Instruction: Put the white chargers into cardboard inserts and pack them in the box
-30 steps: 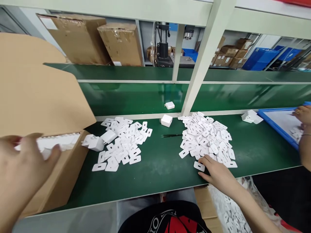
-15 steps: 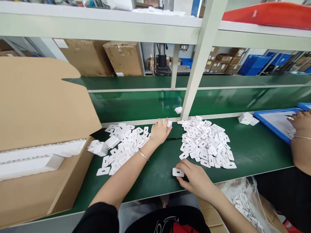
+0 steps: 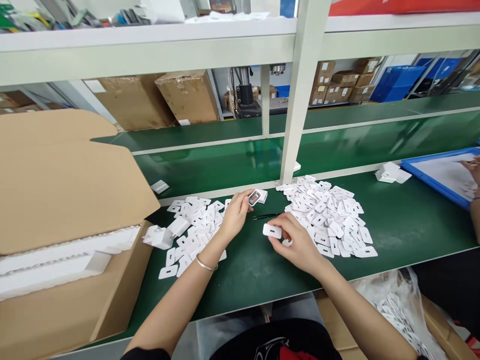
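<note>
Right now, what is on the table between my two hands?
In the head view, a thin black tool lies there on the green table; the left hand holds a white case, the right hand a white plate.

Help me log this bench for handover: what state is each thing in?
left hand: gripping the white casing
white casing: open at one end, inner parts visible
right hand: pinching the slotted plate
slotted plate: held, separate from the casing
cardboard box: lid raised, white contents inside
left plate pile: loose, spread
right plate pile: loose, heaped
thin black tool: lying on the green table
</note>
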Motion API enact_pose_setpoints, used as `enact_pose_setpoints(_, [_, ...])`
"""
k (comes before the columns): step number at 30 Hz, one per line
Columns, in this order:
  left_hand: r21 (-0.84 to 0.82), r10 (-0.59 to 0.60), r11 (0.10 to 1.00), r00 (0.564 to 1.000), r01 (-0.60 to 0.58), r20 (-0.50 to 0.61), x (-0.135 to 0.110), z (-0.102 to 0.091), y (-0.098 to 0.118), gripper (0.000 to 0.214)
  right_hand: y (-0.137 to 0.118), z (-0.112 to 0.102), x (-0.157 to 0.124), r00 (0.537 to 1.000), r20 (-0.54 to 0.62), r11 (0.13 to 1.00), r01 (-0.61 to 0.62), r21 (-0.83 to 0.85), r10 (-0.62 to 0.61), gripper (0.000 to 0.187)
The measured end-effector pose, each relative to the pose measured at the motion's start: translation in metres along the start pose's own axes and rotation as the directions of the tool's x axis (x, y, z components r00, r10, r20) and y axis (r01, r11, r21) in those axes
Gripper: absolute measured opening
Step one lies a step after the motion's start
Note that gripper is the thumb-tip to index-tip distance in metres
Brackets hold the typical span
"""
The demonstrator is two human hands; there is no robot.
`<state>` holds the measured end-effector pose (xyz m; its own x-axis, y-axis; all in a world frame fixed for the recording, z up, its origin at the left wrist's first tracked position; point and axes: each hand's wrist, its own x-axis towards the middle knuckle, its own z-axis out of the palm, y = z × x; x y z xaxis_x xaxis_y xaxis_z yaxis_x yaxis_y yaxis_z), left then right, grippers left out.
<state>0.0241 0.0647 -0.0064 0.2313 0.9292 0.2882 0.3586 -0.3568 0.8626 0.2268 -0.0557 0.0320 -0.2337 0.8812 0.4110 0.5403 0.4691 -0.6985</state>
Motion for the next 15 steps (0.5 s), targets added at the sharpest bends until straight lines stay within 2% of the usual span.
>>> enact_pose_setpoints(3, [-0.280, -0.077, 0.956, 0.996, 0.086, 0.045, -0.019, -0.008, 0.014, 0.050, 0.001, 0.003, 0.023, 0.998, -0.067, 0.999, 0.007, 0.046, -0.004, 0.026])
enact_pose_setpoints(6, [-0.358, -0.083, 0.928, 0.994, 0.103, 0.070, -0.035, -0.014, 0.025, 0.051, 0.003, 0.007, 0.043, 0.997, -0.063, 0.993, 0.041, 0.112, -0.034, 0.031])
enact_pose_setpoints(9, [-0.347, -0.092, 0.932, 0.994, 0.105, 0.054, -0.049, -0.016, 0.023, 0.050, 0.005, 0.015, 0.058, 0.993, 0.069, 0.980, 0.084, 0.180, -0.098, 0.034])
enact_pose_setpoints(12, [-0.358, -0.177, 0.916, 0.983, 0.184, 0.051, -0.062, -0.013, 0.012, 0.056, 0.009, 0.025, 0.068, 0.968, 0.206, 0.967, 0.092, 0.238, -0.143, 0.036])
enact_pose_setpoints(15, [-0.362, -0.215, 0.906, 0.975, 0.218, 0.049, -0.069, -0.010, -0.001, 0.062, 0.016, 0.034, 0.072, 0.950, 0.272, 0.957, 0.070, 0.281, -0.150, 0.039])
